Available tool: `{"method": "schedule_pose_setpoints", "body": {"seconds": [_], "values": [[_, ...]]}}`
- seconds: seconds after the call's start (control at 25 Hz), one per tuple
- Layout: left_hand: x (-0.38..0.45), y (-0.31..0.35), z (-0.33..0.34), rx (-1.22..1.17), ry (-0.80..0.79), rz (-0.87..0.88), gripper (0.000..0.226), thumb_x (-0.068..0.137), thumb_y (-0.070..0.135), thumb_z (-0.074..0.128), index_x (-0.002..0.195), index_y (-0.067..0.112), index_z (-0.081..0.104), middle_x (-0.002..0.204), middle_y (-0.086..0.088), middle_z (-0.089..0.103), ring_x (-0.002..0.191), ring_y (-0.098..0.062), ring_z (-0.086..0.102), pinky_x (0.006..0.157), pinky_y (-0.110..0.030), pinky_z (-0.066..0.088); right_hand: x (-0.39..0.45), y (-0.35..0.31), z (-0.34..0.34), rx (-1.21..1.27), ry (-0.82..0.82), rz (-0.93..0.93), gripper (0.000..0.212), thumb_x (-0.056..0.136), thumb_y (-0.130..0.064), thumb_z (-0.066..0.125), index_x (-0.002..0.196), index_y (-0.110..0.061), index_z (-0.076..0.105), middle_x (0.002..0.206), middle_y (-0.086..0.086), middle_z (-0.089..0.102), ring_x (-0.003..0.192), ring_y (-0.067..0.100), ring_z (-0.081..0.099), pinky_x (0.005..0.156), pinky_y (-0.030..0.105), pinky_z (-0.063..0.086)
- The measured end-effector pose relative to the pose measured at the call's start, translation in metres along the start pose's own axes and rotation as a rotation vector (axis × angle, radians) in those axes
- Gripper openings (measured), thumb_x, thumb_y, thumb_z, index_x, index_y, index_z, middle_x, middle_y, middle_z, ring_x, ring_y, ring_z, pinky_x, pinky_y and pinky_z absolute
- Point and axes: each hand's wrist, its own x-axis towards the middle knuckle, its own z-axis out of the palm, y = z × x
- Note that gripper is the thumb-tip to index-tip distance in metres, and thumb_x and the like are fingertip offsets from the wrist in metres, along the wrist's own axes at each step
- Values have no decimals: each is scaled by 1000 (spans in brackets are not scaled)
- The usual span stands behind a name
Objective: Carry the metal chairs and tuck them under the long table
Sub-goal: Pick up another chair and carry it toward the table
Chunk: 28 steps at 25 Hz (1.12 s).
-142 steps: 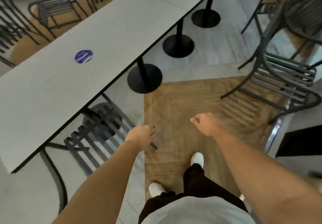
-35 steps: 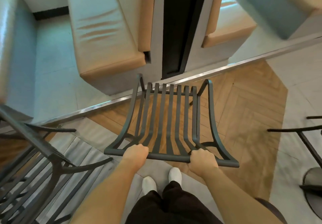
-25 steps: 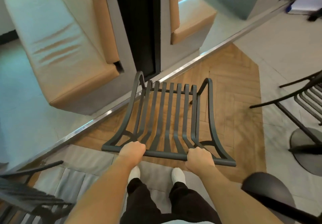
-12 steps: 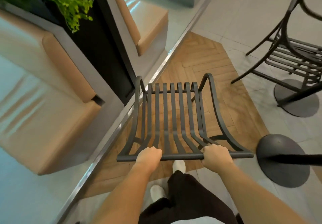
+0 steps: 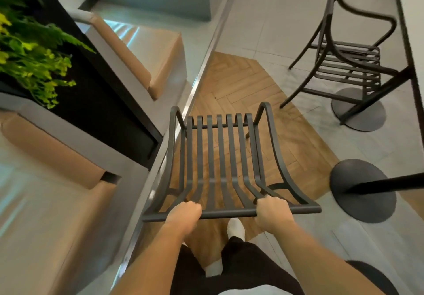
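Both hands – left hand (image 5: 183, 212), right hand (image 5: 271, 209) – grip the top bar of one chair (image 5: 220, 164); another chair (image 5: 348, 65) already stands at the table (image 5: 410, 19) – this one is not tucked yet.

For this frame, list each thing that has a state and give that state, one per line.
Slatted metal chair: gripped by its top rail with both hands; whether its legs touch the floor cannot be told.
Left hand: closed on the rail, left of centre.
Right hand: closed on the rail, right of centre.
Second metal chair: standing upright, seat partly under the long table.
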Motion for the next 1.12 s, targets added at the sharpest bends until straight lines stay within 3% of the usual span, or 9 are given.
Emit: {"method": "schedule_pose_setpoints", "body": {"seconds": [0.56,0.92,1.12], "values": [[68,-99,-74,412,-83,376,27,98,-3,48,119,10,60,120,-14,63,111,-35,61,96,-46,52,-9,-116,5,355,-49,461,23,98,-37,55,107,-22,69,94,-3,68,87,19,68,83,35,58],[148,-52,-141,606,11,500,26,97,9,53,117,21,65,113,-3,69,104,-26,68,90,-43,56,7,-102,-11,604,-32,682,23,101,-30,52,111,-19,68,104,0,71,97,24,69,82,35,53],[187,-19,-174,764,60,652,28,98,11,53,122,22,63,112,-2,71,103,-24,69,90,-39,53,20,-89,-24,745,-64,791,24,101,-33,55,114,-19,68,107,0,70,101,23,68,83,34,53]]}}
